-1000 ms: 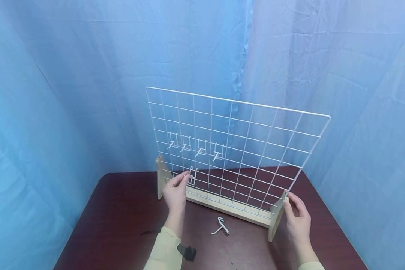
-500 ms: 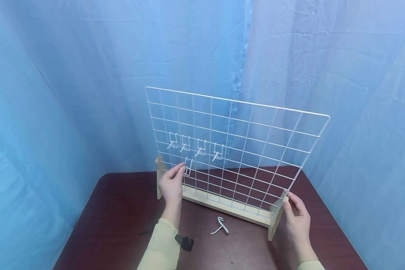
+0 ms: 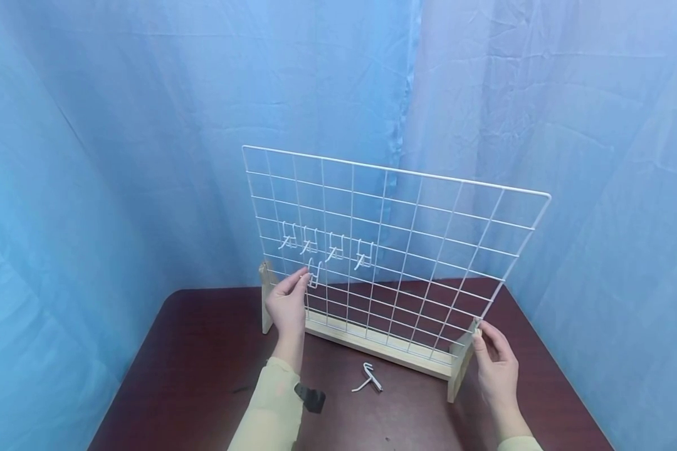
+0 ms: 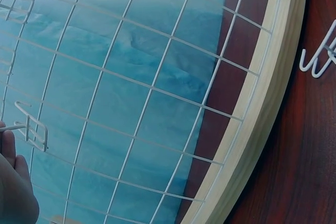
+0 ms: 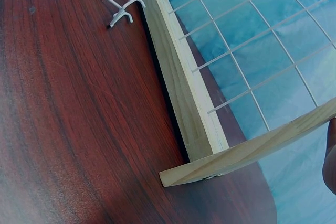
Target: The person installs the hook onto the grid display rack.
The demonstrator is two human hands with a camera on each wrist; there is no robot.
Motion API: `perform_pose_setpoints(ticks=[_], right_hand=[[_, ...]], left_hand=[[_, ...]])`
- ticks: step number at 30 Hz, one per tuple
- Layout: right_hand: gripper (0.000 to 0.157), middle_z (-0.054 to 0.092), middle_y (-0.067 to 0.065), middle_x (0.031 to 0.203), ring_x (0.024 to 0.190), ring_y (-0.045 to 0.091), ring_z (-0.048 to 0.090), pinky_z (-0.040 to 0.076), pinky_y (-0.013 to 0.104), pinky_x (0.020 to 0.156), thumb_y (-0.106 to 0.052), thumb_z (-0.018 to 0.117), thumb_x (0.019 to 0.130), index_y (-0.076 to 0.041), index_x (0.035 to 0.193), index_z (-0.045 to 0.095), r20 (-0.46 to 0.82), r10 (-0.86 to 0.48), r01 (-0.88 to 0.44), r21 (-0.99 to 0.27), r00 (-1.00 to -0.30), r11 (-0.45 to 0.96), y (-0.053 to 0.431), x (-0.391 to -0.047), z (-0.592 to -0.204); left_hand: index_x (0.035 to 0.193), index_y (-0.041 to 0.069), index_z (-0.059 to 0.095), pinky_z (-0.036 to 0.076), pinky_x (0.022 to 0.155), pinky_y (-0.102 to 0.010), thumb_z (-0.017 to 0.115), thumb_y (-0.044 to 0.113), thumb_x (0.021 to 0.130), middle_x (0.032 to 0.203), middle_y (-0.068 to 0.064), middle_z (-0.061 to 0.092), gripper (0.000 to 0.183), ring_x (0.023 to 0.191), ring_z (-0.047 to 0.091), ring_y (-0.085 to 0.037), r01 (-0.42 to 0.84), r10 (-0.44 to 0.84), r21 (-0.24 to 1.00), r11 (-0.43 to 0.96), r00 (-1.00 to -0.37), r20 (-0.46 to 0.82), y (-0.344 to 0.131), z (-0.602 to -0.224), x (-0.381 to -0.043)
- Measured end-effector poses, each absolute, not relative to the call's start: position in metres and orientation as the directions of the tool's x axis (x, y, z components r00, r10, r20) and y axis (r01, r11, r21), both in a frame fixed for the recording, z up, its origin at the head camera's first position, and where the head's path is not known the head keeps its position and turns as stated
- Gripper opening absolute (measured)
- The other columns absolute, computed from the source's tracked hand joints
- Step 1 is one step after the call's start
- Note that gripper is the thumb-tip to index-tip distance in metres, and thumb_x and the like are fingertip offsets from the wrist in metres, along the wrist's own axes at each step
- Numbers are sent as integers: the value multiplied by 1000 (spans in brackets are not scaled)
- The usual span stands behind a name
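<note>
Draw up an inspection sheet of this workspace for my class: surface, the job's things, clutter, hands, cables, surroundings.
Surface: a dark red-brown table with wood grain.
Job's things: a white wire grid stands in a wooden stand; four hanging hooks in a row on it; one held hook; one loose hook lying on the table in front of the stand.
Clutter: a dark speck, too small to identify.
Left hand: pinches the held hook in front of the grid.
Right hand: grips the stand's right end.
Cables: nothing seen for certain; a dark strip beside the left sleeve is unclear.
Surroundings: blue curtains behind and at both sides.
</note>
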State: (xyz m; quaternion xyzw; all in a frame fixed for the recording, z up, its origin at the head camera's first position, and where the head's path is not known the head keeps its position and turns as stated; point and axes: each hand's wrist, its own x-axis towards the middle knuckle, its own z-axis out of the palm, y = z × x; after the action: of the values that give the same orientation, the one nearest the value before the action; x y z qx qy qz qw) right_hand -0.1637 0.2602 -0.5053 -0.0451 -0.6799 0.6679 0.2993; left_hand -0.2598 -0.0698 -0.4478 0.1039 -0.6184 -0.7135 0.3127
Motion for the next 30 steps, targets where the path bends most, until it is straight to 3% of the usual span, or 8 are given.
perform_pose_setpoints(ticks=[12,24,30], right_hand=[[32,60,-10,118,106,2,57,46,9,89,9,55,97,12,129,56,336,462,-326,-940,-821,104,260,-163,-504],[34,60,-6,121,108,5,58,47,11,89,7,55,97,7,131,57,316,488,-326,-943,-814,68,272,-176,-530],[35,60,-7,121,108,4,58,46,10,89,7,56,97,9,131,56,322,483,-320,-943,-814,89,271,-175,-529]], left_hand=[[95,4,79,55,78,-19,80,2,80,94,-9,75,15,93,71,-19,299,-578,954,-12,-781,237,-69,-455,-265],[97,6,79,54,80,-20,79,6,83,97,-8,75,14,102,68,-23,229,-561,973,-26,-809,176,-70,-470,-261],[101,5,78,54,77,-17,79,5,83,99,-12,75,18,96,69,-20,212,-559,977,-32,-814,159,-72,-475,-260]])
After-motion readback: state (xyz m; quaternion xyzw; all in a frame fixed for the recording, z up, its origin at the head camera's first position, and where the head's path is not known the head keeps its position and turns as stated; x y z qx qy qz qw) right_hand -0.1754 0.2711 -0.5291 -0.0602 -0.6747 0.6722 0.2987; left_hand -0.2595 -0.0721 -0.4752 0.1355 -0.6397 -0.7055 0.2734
